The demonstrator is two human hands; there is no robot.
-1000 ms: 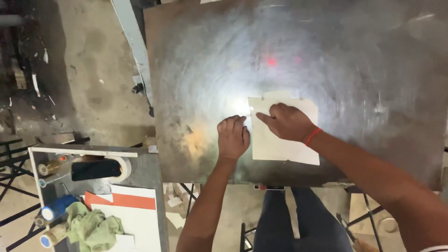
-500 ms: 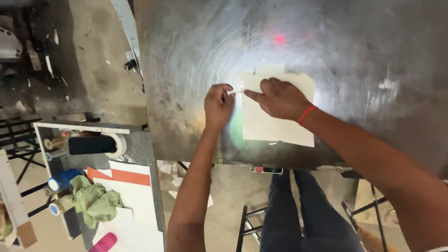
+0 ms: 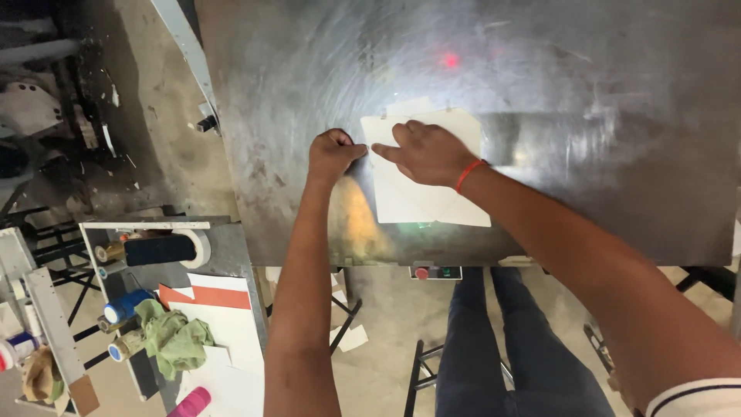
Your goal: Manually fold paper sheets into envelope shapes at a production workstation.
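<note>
A pale cream sheet [image 3: 432,197] lies flat on a scuffed steel table [image 3: 587,93]. My right hand [image 3: 428,153], with a red band at the wrist, rests on top of the sheet and its forefinger points at the sheet's left edge. My left hand [image 3: 332,151] is curled into a fist on the bare metal, its fingertips pinched at that same left edge. I cannot tell whether something small sits between those fingertips. A red light dot [image 3: 450,59] shines on the table beyond the sheet.
A small side table [image 3: 224,251] at lower left carries a tape roll [image 3: 197,245], a green rag [image 3: 174,340], blue-capped tubes [image 3: 123,307] and white and orange sheets [image 3: 216,297]. A red button [image 3: 421,272] sits under the steel table's near edge. My legs [image 3: 494,347] are below it.
The view has shifted, so the sheet and both hands sit higher in the picture. Both hands stay together at the sheet's left edge, the right forefinger reaching a little further left.
</note>
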